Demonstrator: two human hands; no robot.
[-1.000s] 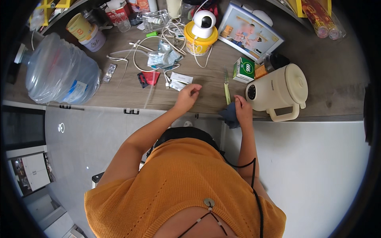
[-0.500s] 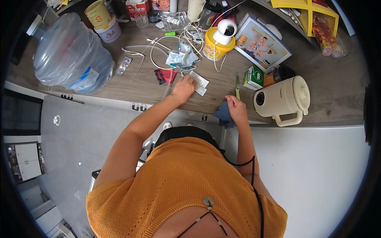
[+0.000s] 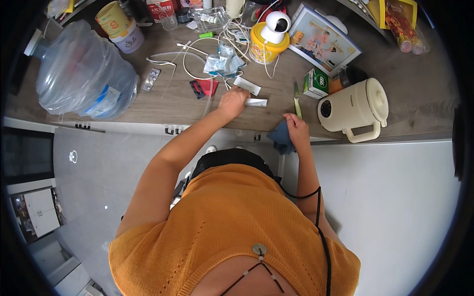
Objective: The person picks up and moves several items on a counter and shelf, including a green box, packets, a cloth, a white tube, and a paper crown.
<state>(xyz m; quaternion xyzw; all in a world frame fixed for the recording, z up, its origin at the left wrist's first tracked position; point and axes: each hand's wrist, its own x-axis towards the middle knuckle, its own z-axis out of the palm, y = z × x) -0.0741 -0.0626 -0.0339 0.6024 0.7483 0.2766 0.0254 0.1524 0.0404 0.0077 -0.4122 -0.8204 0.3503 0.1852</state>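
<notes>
The left hand (image 3: 233, 100) had slid forward across the brown wooden tabletop (image 3: 187, 106) and now pinched the end of a small flat white tube (image 3: 255, 102), so the tube was in its grip. The right hand (image 3: 295, 127) had stayed curled on a soft blue cloth (image 3: 279, 135) at the tabletop's edge, beside a thin green knife (image 3: 296, 100) and a smooth round cream kettle (image 3: 353, 109).

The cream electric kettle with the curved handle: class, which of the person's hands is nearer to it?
Right. The right hand rests at the counter edge on a blue cloth, just left of the cream electric kettle. The left hand lies farther left, touching a small white tube.
</notes>
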